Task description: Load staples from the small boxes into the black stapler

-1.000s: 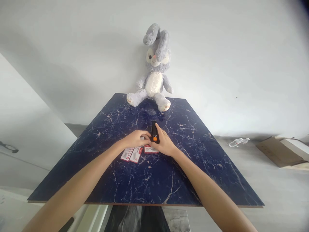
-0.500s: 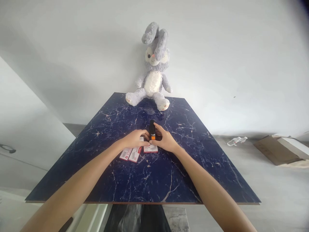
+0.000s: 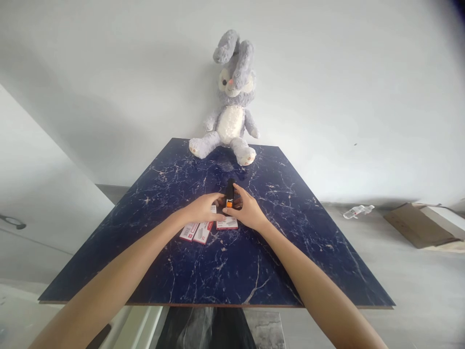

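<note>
A black stapler (image 3: 231,189) with an orange patch on its near end is between my hands, over the middle of the table. My right hand (image 3: 250,209) is closed around its right side, thumb at the near end and index finger toward the far end. From the left, my left hand (image 3: 202,208) has its fingers curled against the stapler's side, its thumb pointing right; the fingertips are partly hidden. Under and beside the hands lie small white-and-red boxes: one box (image 3: 227,224) in front of the stapler, a box (image 3: 202,233) and another box (image 3: 188,232) to the left.
A grey plush rabbit (image 3: 232,121) sits at the back edge of the dark blue marbled table (image 3: 218,276), against the wall. On the floor to the right are a clear plastic bottle (image 3: 358,212) and an opened cardboard box (image 3: 417,225).
The stapler has shifted very slightly away from me and tilted a little to the right. Both hands stay around it, and the boxes lie as before.
</note>
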`<state>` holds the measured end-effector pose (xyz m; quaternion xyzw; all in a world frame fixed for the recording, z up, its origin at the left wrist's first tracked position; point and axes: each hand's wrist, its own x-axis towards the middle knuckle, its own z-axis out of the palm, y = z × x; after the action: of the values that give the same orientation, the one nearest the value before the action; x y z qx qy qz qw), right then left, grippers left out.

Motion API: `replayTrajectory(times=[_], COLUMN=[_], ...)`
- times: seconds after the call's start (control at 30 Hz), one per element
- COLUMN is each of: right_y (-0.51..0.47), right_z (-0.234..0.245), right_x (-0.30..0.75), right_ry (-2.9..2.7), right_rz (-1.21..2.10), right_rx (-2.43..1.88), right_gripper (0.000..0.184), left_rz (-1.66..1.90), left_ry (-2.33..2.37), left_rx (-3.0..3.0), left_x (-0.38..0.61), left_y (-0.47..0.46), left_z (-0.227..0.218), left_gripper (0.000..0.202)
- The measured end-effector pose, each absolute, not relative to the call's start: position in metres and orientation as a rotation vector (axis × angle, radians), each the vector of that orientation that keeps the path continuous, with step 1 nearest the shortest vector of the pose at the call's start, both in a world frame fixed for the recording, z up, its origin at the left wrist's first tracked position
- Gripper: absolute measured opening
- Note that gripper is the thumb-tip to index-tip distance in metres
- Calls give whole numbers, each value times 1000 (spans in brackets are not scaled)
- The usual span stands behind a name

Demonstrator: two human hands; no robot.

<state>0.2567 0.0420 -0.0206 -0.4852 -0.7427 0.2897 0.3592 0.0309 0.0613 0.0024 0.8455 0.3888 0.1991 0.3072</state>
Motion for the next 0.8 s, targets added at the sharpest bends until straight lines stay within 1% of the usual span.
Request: replayTrajectory(times=[0.1, 0.2, 0.23, 0.27, 0.3, 0.4, 0.43, 0.5, 0.57, 0.63, 0.7, 0.77, 0.8], right_y=[42, 41, 41, 41, 41, 43, 43, 44, 44, 43, 42, 40, 39], right_z=[-22, -22, -21, -21, -22, -23, -24, -23, -20, -14, -7, 1, 4], right_x=[254, 253, 253, 253, 253, 254, 254, 255, 257, 259, 263, 267, 269], right_ry=[-1915, -1925, -1928, -1931, -1935, -1936, -1935, -1949, -1994, -2015, -1963, -1889, -1884], right_rz=[709, 694, 690, 685, 678, 670, 671, 679, 671, 574, 404, 277, 258], right_rx=[-1273, -1281, -1279, -1276, -1273, -1269, -1265, -1248, -1232, -1271, -1337, -1353, -1327], right_gripper=[93, 92, 91, 90, 90, 90, 90, 89, 85, 72, 50, 27, 21], left_rz=[357, 117, 71, 53, 58, 111, 126, 147, 175, 197, 225, 281, 322], left_ry=[996, 1046, 1089, 1132, 1166, 1164, 1137, 1087, 1075, 1084, 1100, 1126, 1146], left_rx=[2347, 2448, 2466, 2474, 2474, 2477, 2486, 2496, 2490, 2473, 2457, 2447, 2444], left_x=[28, 27, 27, 28, 28, 26, 24, 20, 15, 10, 7, 5, 4], left_y=[58, 52, 50, 49, 49, 56, 59, 65, 69, 72, 75, 79, 81], left_z=[11, 15, 16, 16, 16, 18, 18, 19, 18, 15, 11, 5, 2], left_gripper=[81, 106, 110, 108, 100, 61, 51, 42, 41, 43, 45, 41, 38])
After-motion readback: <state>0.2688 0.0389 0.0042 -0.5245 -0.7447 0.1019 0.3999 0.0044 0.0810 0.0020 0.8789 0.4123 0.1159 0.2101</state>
